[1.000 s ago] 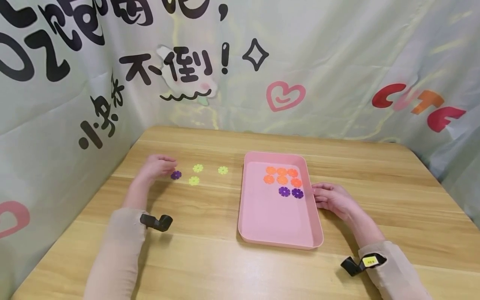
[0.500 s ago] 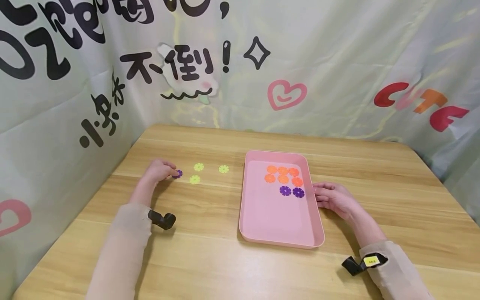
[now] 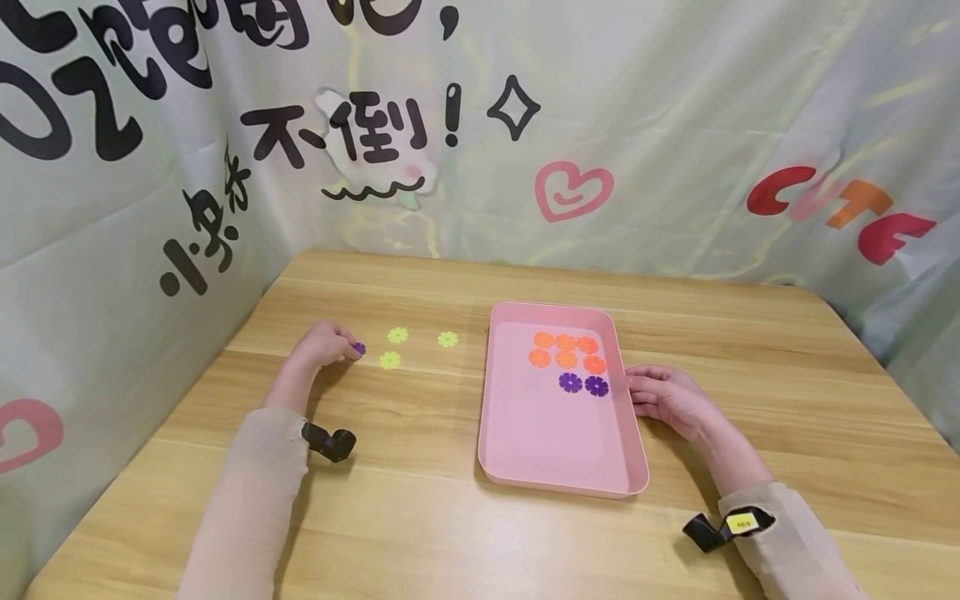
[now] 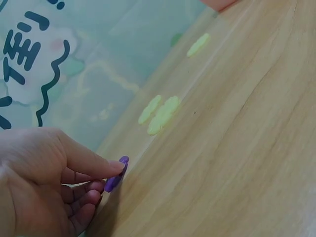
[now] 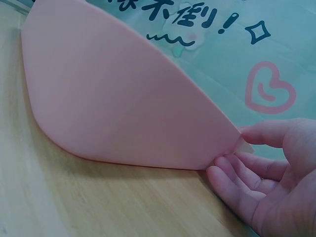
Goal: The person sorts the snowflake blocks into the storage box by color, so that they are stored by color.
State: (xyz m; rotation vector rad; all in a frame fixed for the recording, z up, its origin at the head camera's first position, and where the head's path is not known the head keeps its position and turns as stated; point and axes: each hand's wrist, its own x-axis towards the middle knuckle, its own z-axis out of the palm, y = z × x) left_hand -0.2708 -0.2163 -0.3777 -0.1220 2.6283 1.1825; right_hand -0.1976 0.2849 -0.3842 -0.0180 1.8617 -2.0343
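Observation:
In the head view my left hand [image 3: 324, 343] pinches a purple flower-shaped disc [image 3: 359, 347] between thumb and fingers. The left wrist view shows this disc [image 4: 116, 175] tilted on edge, low over the wood. Three yellow-green flower discs [image 3: 390, 360] lie flat to its right. A shallow pink tray [image 3: 525, 450] bears several orange flower discs [image 3: 566, 359] in two rows, with two purple ones [image 3: 570, 382] below them. My right hand [image 3: 671, 400] holds the tray's right side. Seen from the right wrist, one digit is at the rim and other fingertips are against the outer wall [image 5: 123, 98].
The wooden table [image 3: 405, 517] meets a printed cloth backdrop [image 3: 675, 108] at its back and left side. Black cameras are strapped to the left wrist [image 3: 328, 442] and the right wrist [image 3: 727, 527].
My left hand has come down and slightly right onto the loose purple disc and now pinches it, lifting its edge. My right hand keeps its place at the tray.

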